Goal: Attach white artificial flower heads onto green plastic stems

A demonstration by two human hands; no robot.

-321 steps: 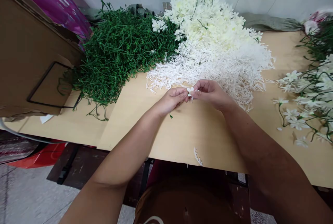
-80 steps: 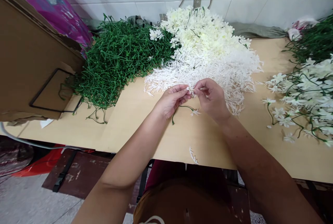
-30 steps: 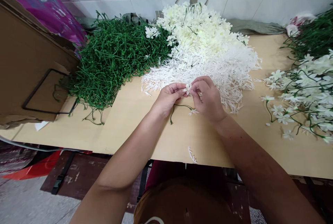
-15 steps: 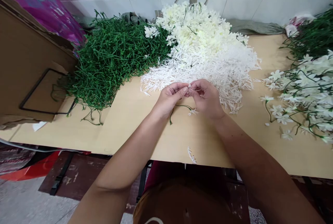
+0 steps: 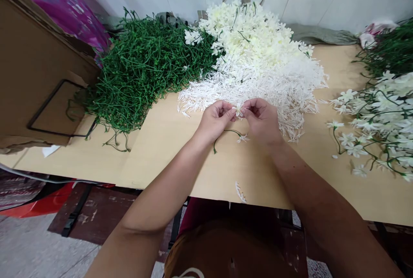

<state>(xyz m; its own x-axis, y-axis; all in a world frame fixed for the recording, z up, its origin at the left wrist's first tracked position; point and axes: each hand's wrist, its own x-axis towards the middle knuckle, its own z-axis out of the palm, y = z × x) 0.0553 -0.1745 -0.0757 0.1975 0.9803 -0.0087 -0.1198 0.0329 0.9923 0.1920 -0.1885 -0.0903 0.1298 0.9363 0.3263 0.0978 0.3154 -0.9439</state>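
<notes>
My left hand (image 5: 215, 119) and my right hand (image 5: 263, 119) meet over the middle of the wooden table (image 5: 167, 149). Together their fingertips pinch a small white flower (image 5: 238, 109) on a thin green stem (image 5: 222, 136). The stem hangs below my left hand and carries a second small white flower (image 5: 242, 138) near the table top. Just behind my hands lies a pile of white plastic stamen pieces (image 5: 258, 86).
A heap of green stems (image 5: 145, 67) is at the back left, cream petals (image 5: 251, 32) at the back centre, finished flower sprigs (image 5: 380, 118) at the right. A cardboard box (image 5: 35, 75) stands at the left. One white piece (image 5: 240, 192) lies near the front edge.
My hands have stayed together at the same spot, working on the small flower. The stem now carries a second flower below, which the oldest frame did not show.
</notes>
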